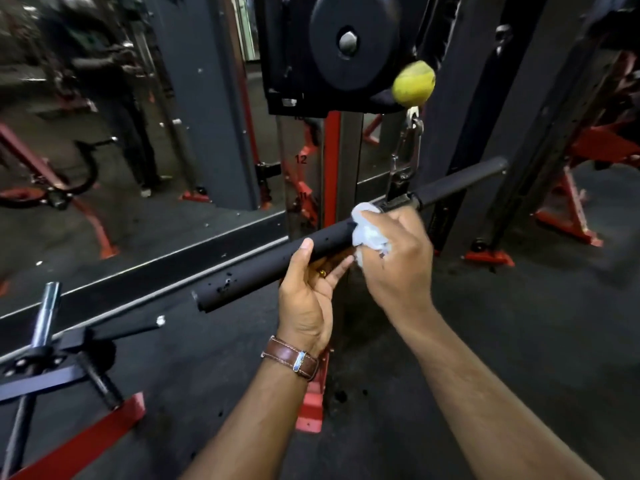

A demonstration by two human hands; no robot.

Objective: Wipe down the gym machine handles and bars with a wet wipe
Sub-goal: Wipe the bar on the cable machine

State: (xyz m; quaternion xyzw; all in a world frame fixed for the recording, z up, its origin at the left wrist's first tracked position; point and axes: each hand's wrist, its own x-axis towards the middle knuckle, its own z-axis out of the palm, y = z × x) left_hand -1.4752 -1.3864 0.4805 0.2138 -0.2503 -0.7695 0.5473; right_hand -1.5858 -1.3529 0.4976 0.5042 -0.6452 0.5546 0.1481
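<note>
A black foam-covered straight bar point(256, 271) hangs from a cable clip point(405, 157) and runs from lower left to upper right. My left hand point(308, 299) grips the bar from below near its middle, thumb on top. Just right of it, my right hand point(394, 261) presses a crumpled white wet wipe point(369, 230) against the bar beside the metal centre swivel. The bar's right grip point(464, 181) is bare, and the left grip shows small pits in the foam.
A black pulley housing point(349, 39) with a yellow-green ball stopper point(414, 83) hangs above the clip. A mirror at the left reflects a standing person. Red-and-black machine frames point(571, 216) stand right; a chrome plate peg point(48, 310) rises lower left.
</note>
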